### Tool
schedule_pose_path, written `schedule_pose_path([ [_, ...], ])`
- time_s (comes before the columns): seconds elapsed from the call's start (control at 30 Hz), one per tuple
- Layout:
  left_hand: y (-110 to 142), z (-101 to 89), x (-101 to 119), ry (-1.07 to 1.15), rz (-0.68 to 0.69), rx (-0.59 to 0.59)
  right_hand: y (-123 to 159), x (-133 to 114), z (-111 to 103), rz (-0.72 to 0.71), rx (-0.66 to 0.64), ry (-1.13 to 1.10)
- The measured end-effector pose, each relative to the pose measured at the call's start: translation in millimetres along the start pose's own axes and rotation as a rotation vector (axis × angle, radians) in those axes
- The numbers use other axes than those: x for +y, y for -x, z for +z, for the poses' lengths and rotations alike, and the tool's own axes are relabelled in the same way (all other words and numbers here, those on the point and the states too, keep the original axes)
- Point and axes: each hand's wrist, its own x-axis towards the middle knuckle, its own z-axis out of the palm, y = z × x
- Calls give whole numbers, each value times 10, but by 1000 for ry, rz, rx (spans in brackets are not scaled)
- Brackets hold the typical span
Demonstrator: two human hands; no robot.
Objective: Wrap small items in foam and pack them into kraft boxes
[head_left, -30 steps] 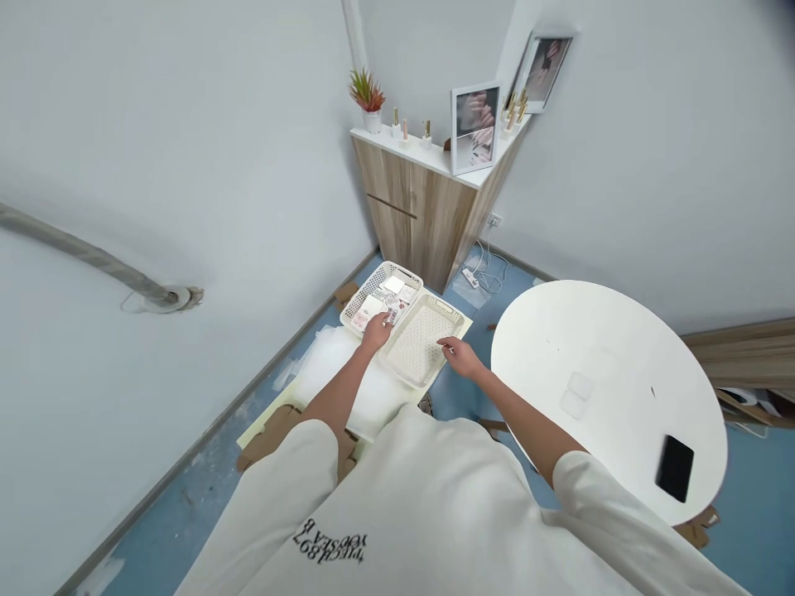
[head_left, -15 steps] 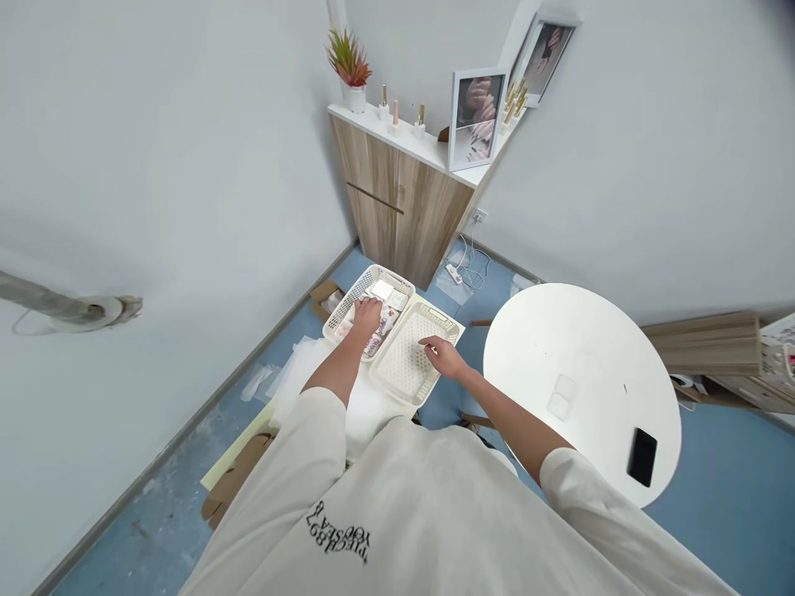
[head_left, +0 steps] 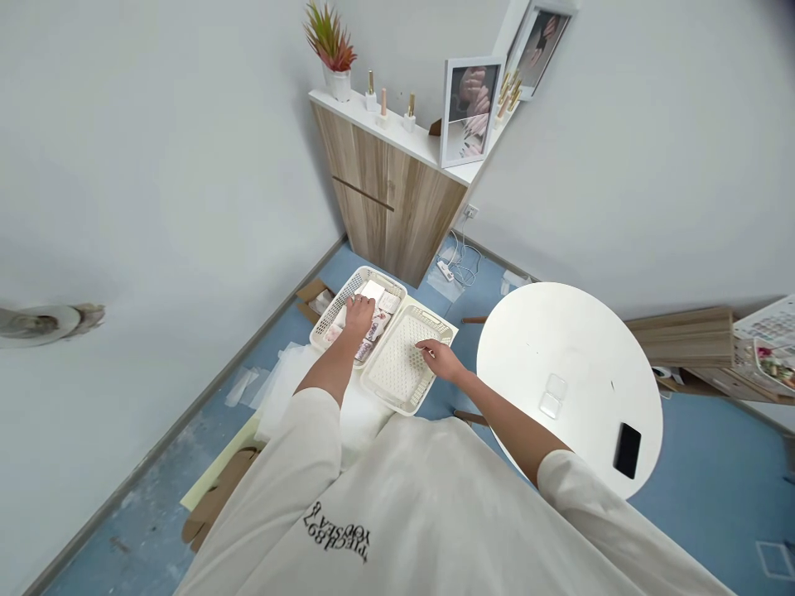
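My left hand (head_left: 360, 314) reaches down into a white perforated basket (head_left: 318, 335), fingers curled against small printed packets (head_left: 377, 325) and white cards (head_left: 373, 290). Its fingertips are mostly hidden, so what they grip does not show. Beside it sits a second white basket (head_left: 401, 360) with a patterned lattice floor. Over that basket's right side is my right hand (head_left: 440, 358), thumb and fingers drawn together and pointing left. Anything between those fingertips is too small to make out.
A round white table (head_left: 527, 331) at right bears a small clear case (head_left: 552, 396) and a black phone (head_left: 627, 450). Ahead stands a wooden cabinet (head_left: 378, 182) with bottles, a plant and a picture frame. A power strip (head_left: 445, 270) and cables lie on the floor.
The view has shifted slightly, so the room's things sit further left. Both hands stay at the baskets, with the left still among the packets and the right still over the second basket.
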Motion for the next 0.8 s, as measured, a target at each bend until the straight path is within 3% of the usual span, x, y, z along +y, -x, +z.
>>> schedule_pose_path([
  [0.3, 70, -150, 21, 75, 9, 31, 28, 129, 34, 6, 12, -2],
  [0.57, 330, -400, 114, 182, -23, 44, 27, 56, 79, -32, 18, -46],
  [0.7, 441, -549, 262, 260, 3, 121, 33, -8, 68, -32, 70, -87],
  [0.8, 486, -657, 508, 291, 70, 175, 49, -5, -18, 15, 182, -160],
])
